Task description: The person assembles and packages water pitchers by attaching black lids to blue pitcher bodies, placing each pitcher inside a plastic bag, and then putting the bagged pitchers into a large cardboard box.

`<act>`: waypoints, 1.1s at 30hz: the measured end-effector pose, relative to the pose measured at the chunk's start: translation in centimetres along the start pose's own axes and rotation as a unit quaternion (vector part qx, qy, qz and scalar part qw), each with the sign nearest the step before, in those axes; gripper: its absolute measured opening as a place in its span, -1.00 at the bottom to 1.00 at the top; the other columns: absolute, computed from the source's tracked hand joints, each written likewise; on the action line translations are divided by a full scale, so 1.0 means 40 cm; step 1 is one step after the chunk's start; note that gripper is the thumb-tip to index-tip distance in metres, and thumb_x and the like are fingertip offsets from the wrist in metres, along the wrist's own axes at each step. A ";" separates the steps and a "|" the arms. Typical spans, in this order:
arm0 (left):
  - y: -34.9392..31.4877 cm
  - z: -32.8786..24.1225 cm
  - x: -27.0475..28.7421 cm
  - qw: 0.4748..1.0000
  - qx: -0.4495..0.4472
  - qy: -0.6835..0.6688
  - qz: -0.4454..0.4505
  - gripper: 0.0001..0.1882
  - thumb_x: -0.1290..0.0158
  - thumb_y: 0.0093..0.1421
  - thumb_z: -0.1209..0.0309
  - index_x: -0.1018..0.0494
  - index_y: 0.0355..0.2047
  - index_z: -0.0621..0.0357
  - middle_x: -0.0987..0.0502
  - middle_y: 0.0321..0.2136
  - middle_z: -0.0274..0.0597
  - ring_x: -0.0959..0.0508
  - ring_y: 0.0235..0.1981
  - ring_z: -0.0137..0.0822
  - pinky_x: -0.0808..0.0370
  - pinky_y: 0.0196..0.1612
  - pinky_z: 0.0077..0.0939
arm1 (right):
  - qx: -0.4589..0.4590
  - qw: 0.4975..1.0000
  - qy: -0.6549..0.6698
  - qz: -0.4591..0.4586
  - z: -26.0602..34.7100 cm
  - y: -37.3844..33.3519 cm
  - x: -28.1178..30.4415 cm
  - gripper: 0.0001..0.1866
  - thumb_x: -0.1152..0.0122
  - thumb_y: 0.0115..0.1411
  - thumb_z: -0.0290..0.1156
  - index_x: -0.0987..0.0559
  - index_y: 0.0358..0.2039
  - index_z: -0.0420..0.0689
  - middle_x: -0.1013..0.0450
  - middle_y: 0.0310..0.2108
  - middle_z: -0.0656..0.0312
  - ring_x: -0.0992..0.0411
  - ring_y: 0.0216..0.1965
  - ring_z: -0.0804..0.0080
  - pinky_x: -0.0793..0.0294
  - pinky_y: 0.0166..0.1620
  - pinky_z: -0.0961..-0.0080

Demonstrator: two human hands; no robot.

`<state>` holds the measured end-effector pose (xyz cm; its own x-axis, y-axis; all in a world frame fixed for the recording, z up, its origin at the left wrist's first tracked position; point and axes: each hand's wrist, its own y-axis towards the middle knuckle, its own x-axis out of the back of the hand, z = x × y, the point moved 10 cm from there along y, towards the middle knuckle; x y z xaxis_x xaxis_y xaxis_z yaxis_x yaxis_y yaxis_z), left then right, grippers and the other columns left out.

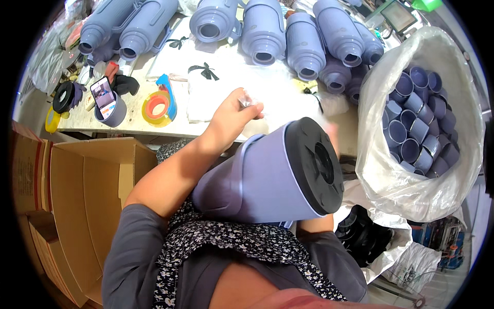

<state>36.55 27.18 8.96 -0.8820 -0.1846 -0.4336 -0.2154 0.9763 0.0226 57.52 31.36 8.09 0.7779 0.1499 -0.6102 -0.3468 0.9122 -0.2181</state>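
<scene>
A large blue-purple thermos flask (252, 177) lies tilted across my lap, its black base (321, 165) turned to the right and up. My left hand (237, 116) is beyond the flask, over the table edge, its fingers closed on a crinkled bit of clear plastic (247, 99). Only a blurred part of my right hand (333, 138) shows past the base; its fingers are hidden or smeared by motion. In front of the hands lies a pile of thin white plastic bags (208, 98), one tied with a black strip (205, 71).
Several similar flasks (263, 36) lie along the table's far side. A tape dispenser (167, 100) and a phone (104, 98) in a cup (117, 114) are at left. Open cardboard boxes (87, 180) stand at lower left. At right, a big plastic sack (373, 154) holds blue-purple cups (409, 149), above black parts (360, 232).
</scene>
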 end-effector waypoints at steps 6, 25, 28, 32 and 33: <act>-0.052 -0.097 -0.060 0.976 -0.074 0.184 0.085 -0.86 0.09 0.15 0.56 -0.36 -0.26 0.28 -0.38 -0.39 -0.34 -0.35 -0.34 -0.56 -0.30 -0.24 -0.69 | 0.092 0.951 0.022 0.294 0.101 -0.273 0.141 -0.75 0.12 0.25 -0.29 -0.47 -0.42 -0.14 -0.43 -0.37 0.12 -0.44 -0.41 0.22 -0.45 -0.38 0.29; -0.451 -0.021 0.125 0.776 -0.252 0.571 -0.091 -0.54 -0.16 -0.05 0.36 -0.35 -0.12 0.21 -0.42 -0.25 -0.07 -0.37 -0.16 -0.06 -0.29 -0.05 -0.23 | -0.194 0.623 -0.671 0.353 -0.515 -0.367 0.010 -0.67 0.11 0.21 -0.18 -0.52 -0.20 -0.09 -0.46 -0.21 0.05 -0.46 -0.26 0.15 -0.44 -0.21 0.35; -0.432 -0.008 -0.031 0.729 -0.292 0.619 -0.014 -0.31 -0.25 -0.15 0.24 -0.30 0.00 0.22 -0.41 -0.31 -0.09 -0.39 -0.21 -0.06 -0.30 -0.10 -0.24 | -0.063 0.532 -0.659 0.528 -0.634 -0.369 -0.084 -0.69 0.11 0.20 -0.22 -0.53 -0.23 -0.11 -0.46 -0.20 0.05 -0.43 -0.16 0.13 -0.39 -0.12 0.33; -0.395 -0.006 -0.026 0.696 -0.266 0.667 0.014 -0.34 -0.24 -0.15 0.33 -0.32 0.00 0.23 -0.43 -0.32 -0.04 -0.42 -0.26 -0.06 -0.33 -0.19 -0.28 | -0.059 0.567 -0.546 0.614 -0.612 -0.423 -0.218 -0.66 0.08 0.20 -0.21 -0.52 -0.20 -0.17 -0.46 -0.19 0.05 -0.40 -0.11 0.14 -0.36 -0.07 0.34; -0.395 -0.057 0.020 0.710 -0.273 0.648 -0.038 -0.38 -0.22 -0.13 0.38 -0.33 -0.01 0.24 -0.44 -0.28 -0.03 -0.44 -0.25 -0.11 -0.34 -0.18 -0.33 | -0.063 0.547 -0.530 0.645 -0.600 -0.447 -0.256 -0.65 0.03 0.20 -0.24 -0.47 -0.09 -0.18 -0.47 -0.21 0.08 -0.41 -0.11 0.20 -0.36 -0.05 0.36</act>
<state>38.30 11.37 10.30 -0.4285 -0.5288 0.7326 -0.1011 0.8338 0.5428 43.19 4.37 -0.04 -0.3126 0.8357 0.4515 -0.9469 -0.2365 -0.2178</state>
